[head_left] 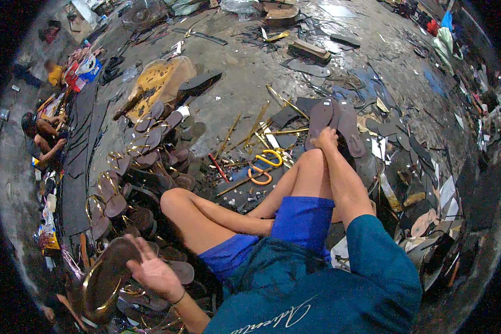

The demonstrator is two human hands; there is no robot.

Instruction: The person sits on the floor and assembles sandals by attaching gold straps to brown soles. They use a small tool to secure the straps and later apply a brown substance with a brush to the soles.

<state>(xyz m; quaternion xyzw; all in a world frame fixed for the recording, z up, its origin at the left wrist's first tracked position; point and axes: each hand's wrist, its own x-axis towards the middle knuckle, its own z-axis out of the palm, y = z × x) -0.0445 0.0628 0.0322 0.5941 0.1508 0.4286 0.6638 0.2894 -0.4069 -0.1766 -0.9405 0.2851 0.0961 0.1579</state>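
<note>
My right hand [327, 138] reaches past my knee and is closed on the lower end of a brown sandal sole [320, 116]. Another brown sole [349, 132] lies just to its right. At the lower left, my left hand [157, 274] has its fingers stretched out, palm partly showing. Close by its fingertips is a dark sandal with a gold strap [103, 281], smeared by motion; it looks apart from the fingers. A heap of brown sandals with gold straps [116, 205] spreads beside my left knee.
Scissors with yellow and orange handles [260, 177] and a red pen-like stick [218, 168] lie before my shins. Farther off sits a worn yellow foam block [153, 86]. Dark sole pieces [398, 131] and scraps litter the right. Another person [47, 131] sits at far left.
</note>
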